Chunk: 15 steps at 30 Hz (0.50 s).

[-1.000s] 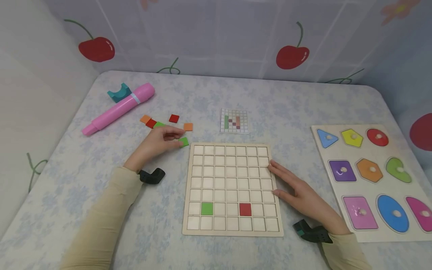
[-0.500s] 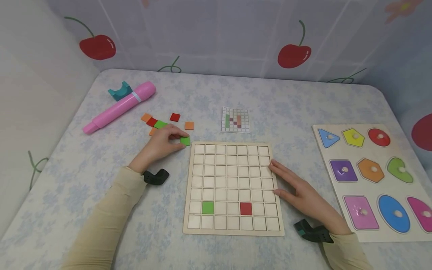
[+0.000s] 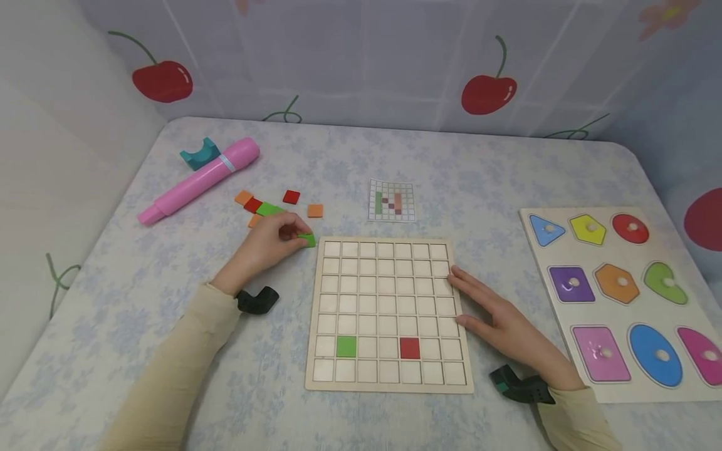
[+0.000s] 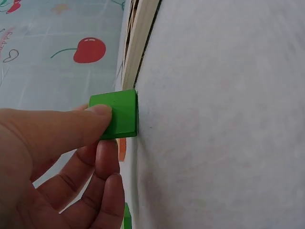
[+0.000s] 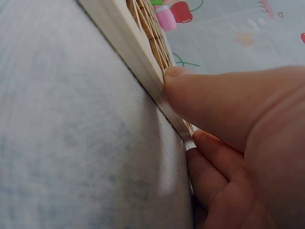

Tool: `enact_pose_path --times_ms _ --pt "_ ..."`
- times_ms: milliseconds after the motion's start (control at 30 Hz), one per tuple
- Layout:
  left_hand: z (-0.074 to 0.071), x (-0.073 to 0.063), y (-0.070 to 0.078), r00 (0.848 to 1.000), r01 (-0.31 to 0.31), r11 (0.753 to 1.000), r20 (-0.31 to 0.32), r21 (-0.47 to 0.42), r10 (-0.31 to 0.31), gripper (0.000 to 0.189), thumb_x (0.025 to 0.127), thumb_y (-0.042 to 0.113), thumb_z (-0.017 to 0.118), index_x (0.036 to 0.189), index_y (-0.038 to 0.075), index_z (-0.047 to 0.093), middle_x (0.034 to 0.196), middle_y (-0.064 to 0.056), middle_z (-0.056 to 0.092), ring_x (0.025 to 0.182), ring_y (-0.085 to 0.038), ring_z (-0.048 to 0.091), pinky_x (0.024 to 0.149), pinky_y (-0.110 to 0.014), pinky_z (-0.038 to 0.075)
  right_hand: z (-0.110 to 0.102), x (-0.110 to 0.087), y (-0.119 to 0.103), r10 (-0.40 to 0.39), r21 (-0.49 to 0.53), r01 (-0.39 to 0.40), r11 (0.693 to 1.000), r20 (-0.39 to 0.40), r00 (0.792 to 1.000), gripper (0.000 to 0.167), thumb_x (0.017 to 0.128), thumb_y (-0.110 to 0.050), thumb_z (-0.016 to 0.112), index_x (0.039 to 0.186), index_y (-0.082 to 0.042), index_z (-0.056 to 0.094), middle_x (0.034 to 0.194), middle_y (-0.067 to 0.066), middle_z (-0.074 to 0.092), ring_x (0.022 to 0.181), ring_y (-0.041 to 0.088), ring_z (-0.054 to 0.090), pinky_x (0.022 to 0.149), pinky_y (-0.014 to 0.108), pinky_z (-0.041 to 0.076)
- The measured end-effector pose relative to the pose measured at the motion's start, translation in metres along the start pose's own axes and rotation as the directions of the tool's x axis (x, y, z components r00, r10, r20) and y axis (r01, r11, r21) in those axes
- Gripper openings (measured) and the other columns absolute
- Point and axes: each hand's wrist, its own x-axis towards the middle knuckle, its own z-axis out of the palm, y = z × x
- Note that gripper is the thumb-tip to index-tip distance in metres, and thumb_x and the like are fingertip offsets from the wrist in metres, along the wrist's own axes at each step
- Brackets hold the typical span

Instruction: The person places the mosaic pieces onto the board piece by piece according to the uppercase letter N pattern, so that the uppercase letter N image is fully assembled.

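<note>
My left hand [image 3: 272,241] pinches a green square tile [image 4: 121,114] between thumb and fingers, just off the upper left corner of the wooden grid board [image 3: 376,287]. In the left wrist view the thumb lies across the tile's face, and the tile is tilted up on edge. The board holds one green tile [image 3: 346,346] and one red tile [image 3: 409,348] in its second row from the bottom. My right hand [image 3: 504,326] rests against the board's right edge, fingers nearly straight; in the right wrist view its thumb [image 5: 190,90] touches the rim.
Loose orange, red and green tiles [image 3: 269,209] lie beyond the left hand. A small printed pattern card [image 3: 392,200] is behind the board. At the back left are a pink pen-shaped toy [image 3: 197,183] and a teal holder [image 3: 200,154]. A shape-puzzle board [image 3: 615,313] occupies the right side.
My left hand has taken the green tile from beside the board between thumb and fingers and tipped it up. The right hand has stayed at the board's edge.
</note>
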Motion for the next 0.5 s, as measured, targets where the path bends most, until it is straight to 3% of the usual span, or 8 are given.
enact_pose_path --times_ms 267,400,500 --pt "0.000 -0.020 0.022 0.999 -0.037 0.997 0.017 -0.073 0.038 0.009 0.084 0.006 0.070 0.093 0.007 0.069 0.087 -0.001 0.063 0.077 -0.017 0.056 0.073 -0.033 0.048 -0.001 0.001 -0.001 -0.006 -0.010 0.006 1.000 0.000 1.000 0.064 0.090 -0.013 0.064 0.146 -0.015 0.033 0.152 0.005 0.022 0.136 0.025 0.022 0.100 0.011 0.017" --pt "0.009 -0.034 0.035 0.991 -0.063 0.985 0.104 -0.161 0.080 0.010 0.083 0.005 0.071 0.092 0.008 0.070 0.086 0.002 0.064 0.076 -0.015 0.058 0.073 -0.032 0.049 -0.001 0.001 0.000 0.003 -0.007 -0.003 1.000 0.001 1.000 0.065 0.090 -0.013 0.064 0.146 -0.016 0.033 0.152 0.003 0.022 0.137 0.021 0.021 0.100 0.011 0.017" --pt "0.019 -0.043 0.040 0.975 -0.062 0.972 0.194 -0.226 0.107 0.012 0.083 0.004 0.070 0.094 0.008 0.071 0.088 0.003 0.065 0.079 -0.013 0.060 0.074 -0.030 0.050 0.000 0.001 -0.001 -0.001 0.001 0.001 1.000 0.001 1.000 0.065 0.090 -0.012 0.064 0.146 -0.015 0.033 0.152 0.004 0.022 0.137 0.022 0.021 0.100 0.011 0.017"
